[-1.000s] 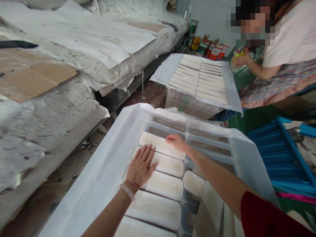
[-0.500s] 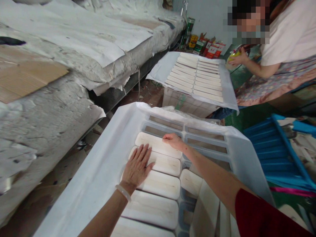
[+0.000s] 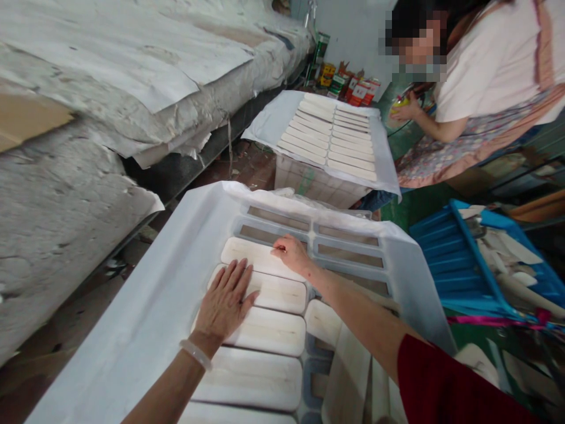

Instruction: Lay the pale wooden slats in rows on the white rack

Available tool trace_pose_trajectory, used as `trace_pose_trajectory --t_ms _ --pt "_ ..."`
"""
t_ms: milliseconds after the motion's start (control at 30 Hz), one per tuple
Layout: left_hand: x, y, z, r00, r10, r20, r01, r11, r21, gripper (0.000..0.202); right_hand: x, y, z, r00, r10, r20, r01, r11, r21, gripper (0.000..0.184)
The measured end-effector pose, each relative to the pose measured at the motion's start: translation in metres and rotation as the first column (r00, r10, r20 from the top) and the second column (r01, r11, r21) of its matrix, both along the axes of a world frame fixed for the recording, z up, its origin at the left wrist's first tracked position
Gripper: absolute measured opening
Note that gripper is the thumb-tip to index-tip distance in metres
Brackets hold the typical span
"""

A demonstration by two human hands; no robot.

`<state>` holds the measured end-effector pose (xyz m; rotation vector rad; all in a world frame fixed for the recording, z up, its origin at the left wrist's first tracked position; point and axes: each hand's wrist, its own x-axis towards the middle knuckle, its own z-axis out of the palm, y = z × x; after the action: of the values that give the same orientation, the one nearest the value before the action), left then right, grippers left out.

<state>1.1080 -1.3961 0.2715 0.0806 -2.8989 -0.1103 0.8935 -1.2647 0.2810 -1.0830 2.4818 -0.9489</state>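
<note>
Left hand (image 3: 225,301) spread flat, right hand (image 3: 290,254) curled narrow, fingertips down, pressing pale oblong slabs (image 3: 273,291) into the grey slotted tray (image 3: 314,228); even pressure seems needed.

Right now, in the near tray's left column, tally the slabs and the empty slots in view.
Slabs: 5
Empty slots: 2
Total: 7

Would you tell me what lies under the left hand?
The left hand lies flat across two pale oblong slabs seated in the tray. What lies beneath those slabs is covered.
</note>
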Motion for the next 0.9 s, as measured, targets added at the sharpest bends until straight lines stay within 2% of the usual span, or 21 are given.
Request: trace_pose_trajectory --t_ms 133,233,300,367,533,600,667,800,900 --pt "-0.016 0.003 0.016 0.998 0.06 0.012 -0.061 0.998 0.008 0.047 0.015 0.002 -0.006 0.992 -0.053 -0.111 0.047 0.998 -0.049 0.004" --pt "-0.031 0.003 0.02 0.997 0.077 0.001 -0.077 0.997 -0.01 0.044 0.025 0.003 -0.01 0.977 -0.105 -0.185 0.096 0.994 -0.056 0.013" --pt "-0.037 0.001 0.014 0.999 0.044 -0.012 -0.044 0.999 -0.013 0.043 0.03 0.004 -0.01 0.965 -0.123 -0.231 0.118 0.992 -0.035 0.014" --pt "-0.039 -0.001 0.004 0.999 0.012 -0.037 -0.012 1.0 -0.001 0.044 0.035 0.004 -0.006 0.955 -0.113 -0.273 0.12 0.993 0.01 0.007" --pt "-0.037 -0.003 -0.013 0.996 -0.017 -0.088 0.022 0.998 0.056 0.05 0.05 0.018 0.014 0.94 -0.004 -0.342 0.059 0.987 0.15 0.006" --pt "-0.038 -0.003 -0.014 0.994 -0.041 -0.098 0.048 0.996 0.077 0.05 0.055 0.039 0.023 0.94 0.031 -0.34 0.037 0.981 0.19 0.009" --pt "-0.039 -0.003 -0.015 0.993 -0.063 -0.101 0.072 0.994 0.088 0.047 0.06 0.072 0.035 0.945 0.059 -0.322 0.013 0.976 0.217 0.018" --pt "-0.039 -0.001 -0.014 0.993 -0.06 -0.106 0.071 0.992 0.106 0.047 0.067 0.164 0.064 0.953 0.135 -0.271 -0.059 0.96 0.273 0.036" --pt "-0.038 0.001 -0.014 0.994 -0.049 -0.094 0.061 0.989 0.134 0.051 0.071 0.226 0.082 0.937 0.281 -0.209 -0.171 0.888 0.427 0.057"
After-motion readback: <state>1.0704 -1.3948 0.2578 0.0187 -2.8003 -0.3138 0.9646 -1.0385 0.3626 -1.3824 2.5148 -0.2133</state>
